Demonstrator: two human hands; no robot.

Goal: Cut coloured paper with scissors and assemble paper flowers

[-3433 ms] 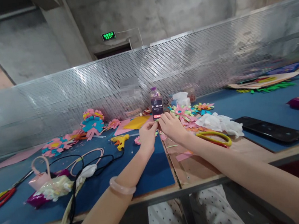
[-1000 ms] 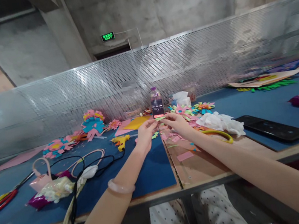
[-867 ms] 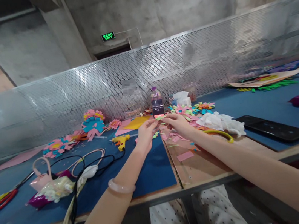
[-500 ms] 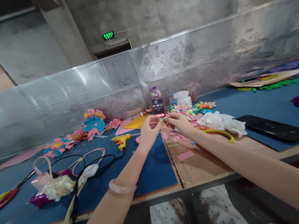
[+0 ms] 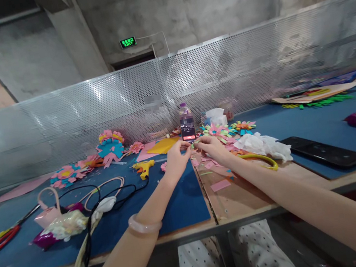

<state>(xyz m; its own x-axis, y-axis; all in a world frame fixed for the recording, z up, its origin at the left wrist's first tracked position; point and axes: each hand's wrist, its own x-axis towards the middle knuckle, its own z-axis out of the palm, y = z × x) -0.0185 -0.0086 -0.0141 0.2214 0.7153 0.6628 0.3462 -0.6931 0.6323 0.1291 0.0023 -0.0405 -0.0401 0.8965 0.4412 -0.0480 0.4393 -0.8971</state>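
Observation:
My left hand (image 5: 177, 155) and my right hand (image 5: 212, 148) meet over the middle of the table, fingertips pinched close together. Between them is a small light-green paper piece (image 5: 193, 145), mostly hidden by the fingers. Pink paper scraps (image 5: 209, 164) lie just below my right hand. A yellow glue gun (image 5: 145, 169) rests to the left of my left hand. Behind the hands, a phone showing a timer (image 5: 187, 128) leans upright against a purple-capped bottle (image 5: 183, 107).
Paper flowers (image 5: 110, 147) stand at the back left, others (image 5: 218, 132) at the back right. Crumpled tissue (image 5: 264, 146), a yellow-handled tool (image 5: 264, 160) and a black phone (image 5: 324, 151) lie right. Cables (image 5: 99, 206) and red-and-yellow-handled scissors (image 5: 3, 242) lie left.
Both hands stay in nearly the same place, the fingertips shifting slightly around the green paper piece, with my left hand a touch lower. The whole view has moved slightly.

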